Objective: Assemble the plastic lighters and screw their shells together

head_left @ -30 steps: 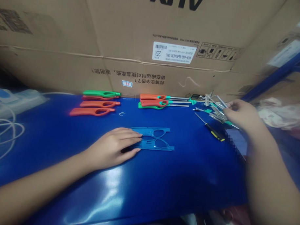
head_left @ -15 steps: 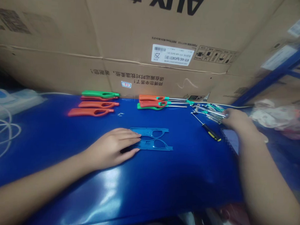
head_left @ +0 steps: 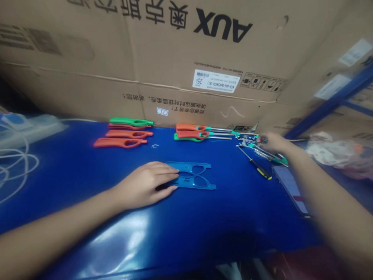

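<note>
Two blue lighter handle halves point(head_left: 200, 182) lie side by side on the blue table. My left hand point(head_left: 150, 184) rests over their left ends, its fingers stretched out and the thumb apart; the ends under the palm are hidden. Far to the right, my right hand point(head_left: 270, 143) reaches into a pile of lighter inner parts point(head_left: 259, 150), with metal tubes and green pieces. Its fingers are bent together at the pile, and what lies between them is too blurred to name. A screwdriver point(head_left: 260, 170) with a black and yellow handle lies just in front of that pile.
Orange and green lighter handles point(head_left: 122, 142) are lined up at the back left. Several lighters with metal tubes point(head_left: 191, 131) lie at the back middle, before a cardboard box point(head_left: 164, 65). A phone point(head_left: 290, 188) is under my right forearm; white cable point(head_left: 23, 163) coils at left.
My right hand has shifted left and deeper within the pile, and parts there lie differently. My left hand stays on the blue halves. The whole view has tilted up a little.
</note>
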Demonstrator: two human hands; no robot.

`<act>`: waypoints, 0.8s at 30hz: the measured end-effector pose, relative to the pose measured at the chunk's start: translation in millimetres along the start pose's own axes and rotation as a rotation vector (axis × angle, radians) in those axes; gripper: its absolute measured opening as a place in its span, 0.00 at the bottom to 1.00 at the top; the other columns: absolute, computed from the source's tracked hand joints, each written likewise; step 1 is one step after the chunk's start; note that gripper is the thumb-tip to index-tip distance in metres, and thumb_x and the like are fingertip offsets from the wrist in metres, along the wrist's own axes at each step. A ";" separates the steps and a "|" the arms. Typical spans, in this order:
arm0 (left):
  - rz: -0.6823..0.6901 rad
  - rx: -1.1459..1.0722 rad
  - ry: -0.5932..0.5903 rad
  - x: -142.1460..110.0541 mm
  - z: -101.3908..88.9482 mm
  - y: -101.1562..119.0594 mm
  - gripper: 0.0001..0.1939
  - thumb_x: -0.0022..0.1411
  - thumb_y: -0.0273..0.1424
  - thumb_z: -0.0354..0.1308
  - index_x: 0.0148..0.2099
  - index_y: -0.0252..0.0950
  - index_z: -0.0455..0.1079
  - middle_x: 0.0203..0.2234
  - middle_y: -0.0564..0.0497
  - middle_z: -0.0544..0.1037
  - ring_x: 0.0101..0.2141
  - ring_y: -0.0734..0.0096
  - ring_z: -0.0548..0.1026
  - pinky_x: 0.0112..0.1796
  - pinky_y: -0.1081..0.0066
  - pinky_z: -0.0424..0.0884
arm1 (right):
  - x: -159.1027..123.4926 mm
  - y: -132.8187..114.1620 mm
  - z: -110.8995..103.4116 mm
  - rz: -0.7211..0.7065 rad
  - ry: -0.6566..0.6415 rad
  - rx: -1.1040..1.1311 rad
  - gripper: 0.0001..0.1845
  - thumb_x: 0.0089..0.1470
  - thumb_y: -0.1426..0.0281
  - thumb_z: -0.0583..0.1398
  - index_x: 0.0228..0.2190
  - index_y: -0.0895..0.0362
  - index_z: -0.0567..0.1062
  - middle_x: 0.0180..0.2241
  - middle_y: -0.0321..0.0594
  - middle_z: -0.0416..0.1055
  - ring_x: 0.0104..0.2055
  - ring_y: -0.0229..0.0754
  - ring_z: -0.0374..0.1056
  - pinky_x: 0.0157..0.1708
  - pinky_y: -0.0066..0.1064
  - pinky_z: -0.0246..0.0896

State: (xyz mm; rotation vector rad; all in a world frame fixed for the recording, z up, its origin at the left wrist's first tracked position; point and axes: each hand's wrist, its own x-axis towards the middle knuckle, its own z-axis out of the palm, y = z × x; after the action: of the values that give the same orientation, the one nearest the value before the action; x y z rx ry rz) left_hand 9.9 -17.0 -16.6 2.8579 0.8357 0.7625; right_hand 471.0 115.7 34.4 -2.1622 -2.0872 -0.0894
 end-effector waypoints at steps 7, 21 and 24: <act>-0.015 -0.006 -0.015 -1.1 0.8 -1.1 0.15 0.69 0.36 0.57 0.54 0.37 0.76 0.49 0.45 0.81 0.48 0.59 0.80 0.52 0.57 0.76 | -5.3 -7.3 -27.1 0.063 -0.046 -0.141 0.18 0.64 0.62 0.60 0.53 0.56 0.72 0.54 0.45 0.70 0.50 0.46 0.71 0.49 0.44 0.70; -0.009 0.006 0.007 0.2 -3.8 0.4 0.14 0.68 0.37 0.58 0.51 0.37 0.78 0.46 0.45 0.83 0.46 0.60 0.81 0.50 0.60 0.77 | -81.5 -107.7 -40.8 -0.413 -0.011 0.367 0.15 0.66 0.59 0.51 0.40 0.52 0.73 0.36 0.40 0.77 0.38 0.46 0.71 0.39 0.35 0.65; -0.005 0.014 -0.005 -0.9 -6.9 0.0 0.14 0.67 0.37 0.59 0.50 0.36 0.78 0.45 0.46 0.83 0.45 0.59 0.82 0.49 0.59 0.78 | -102.0 -134.6 -32.2 -0.556 -0.149 0.521 0.14 0.66 0.59 0.52 0.41 0.51 0.74 0.42 0.40 0.77 0.43 0.46 0.72 0.44 0.36 0.65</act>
State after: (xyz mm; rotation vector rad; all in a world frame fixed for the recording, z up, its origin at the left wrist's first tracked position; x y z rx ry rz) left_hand 5.9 -17.9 -10.9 2.8682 0.8504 0.7514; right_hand 334.4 14.5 59.9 -1.2999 -2.3879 0.5130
